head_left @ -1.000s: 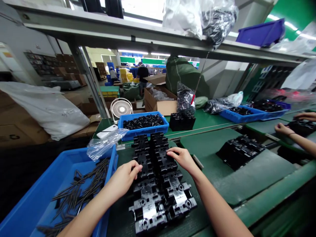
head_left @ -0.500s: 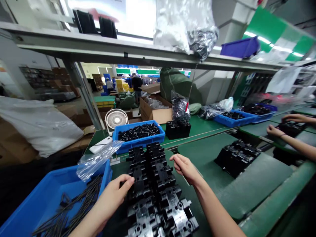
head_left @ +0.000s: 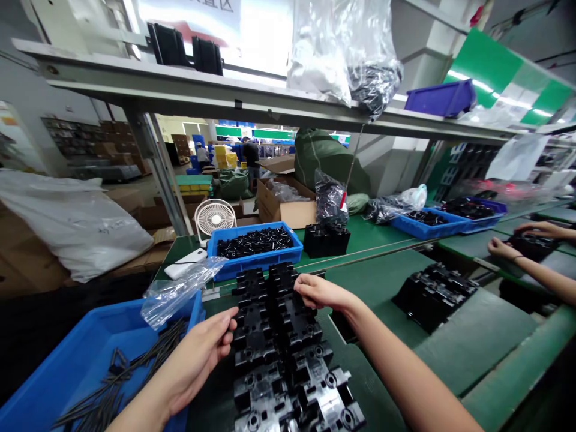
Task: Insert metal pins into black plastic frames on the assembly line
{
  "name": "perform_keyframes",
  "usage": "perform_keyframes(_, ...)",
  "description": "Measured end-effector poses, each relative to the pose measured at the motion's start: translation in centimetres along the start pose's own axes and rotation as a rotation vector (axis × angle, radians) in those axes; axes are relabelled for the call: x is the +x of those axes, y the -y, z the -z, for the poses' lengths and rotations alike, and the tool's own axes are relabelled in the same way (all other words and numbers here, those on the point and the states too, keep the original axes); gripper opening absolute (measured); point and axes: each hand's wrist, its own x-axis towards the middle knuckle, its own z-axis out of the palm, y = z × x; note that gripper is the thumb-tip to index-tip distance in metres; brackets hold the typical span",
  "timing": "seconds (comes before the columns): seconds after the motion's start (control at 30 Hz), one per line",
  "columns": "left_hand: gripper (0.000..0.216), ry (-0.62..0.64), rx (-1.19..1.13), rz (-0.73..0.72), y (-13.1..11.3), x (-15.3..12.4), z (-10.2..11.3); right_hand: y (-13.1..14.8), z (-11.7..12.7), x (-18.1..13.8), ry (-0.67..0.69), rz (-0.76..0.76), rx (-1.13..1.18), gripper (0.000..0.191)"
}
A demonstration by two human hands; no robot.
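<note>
Two rows of black moulded plastic parts (head_left: 258,327) run away from me along the green work surface, with round holes and notches on top. Over the far part of the right row, my right hand (head_left: 320,292) is closed in a pinch; anything between its fingertips is too small or hidden to make out. My left hand (head_left: 204,354) is beside the left row, its fingers curled under and the thumb pressed along them. What it may hold is hidden. Beyond the rows, a blue tray (head_left: 252,261) contains many small black pieces.
A blue bin (head_left: 85,342) with dark rods is at left, a clear plastic bag (head_left: 173,294) over its edge. More black parts (head_left: 434,295) lie right. A co-worker's hands (head_left: 504,247) work farther right. A fan (head_left: 215,217) and an overhead shelf (head_left: 252,99) are ahead.
My right hand has moved left, from beside the right row to over its far part. The left hand has shifted slightly left and turned, showing more curled fingers.
</note>
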Motion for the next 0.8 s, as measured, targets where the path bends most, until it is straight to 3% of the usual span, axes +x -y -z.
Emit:
perform_keyframes(0.23, 0.034, 0.064, 0.027, 0.002, 0.1, 0.1, 0.2, 0.5, 0.0, 1.6, -0.032, 0.032, -0.143, 0.016)
perform_keyframes(0.47, 0.028, 0.026, -0.114, 0.023, -0.3, 0.0, 0.1, 0.2, 0.3, 0.1, 0.010, 0.056, 0.095, 0.041)
perform_keyframes(0.67, 0.045, -0.034, 0.204, -0.096, 0.1, 0.7, 0.2, 0.8, 0.7, 0.6, 0.044, 0.103, 0.266, 0.044)
perform_keyframes(0.8, 0.047, -0.057, 0.547, -0.190, 0.6, 1.1, -0.3, 2.6, -0.4, 1.6, 0.132, 0.151, 0.182, 0.039)
